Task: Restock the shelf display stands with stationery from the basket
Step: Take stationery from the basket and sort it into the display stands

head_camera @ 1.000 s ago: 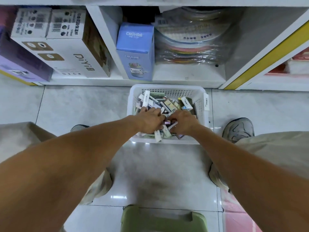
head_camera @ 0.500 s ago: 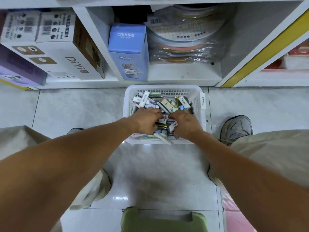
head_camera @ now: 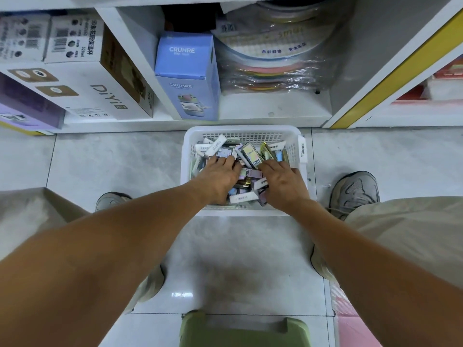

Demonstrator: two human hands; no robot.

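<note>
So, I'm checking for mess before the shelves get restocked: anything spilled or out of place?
Nothing spilled. The stationery packs lie jumbled every way inside the white basket, none on the floor around it.

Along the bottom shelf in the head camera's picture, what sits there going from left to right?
Purple box → white DiYi box → blue CRUHRE box → plastic-wrapped stack of colourful round items.
</note>
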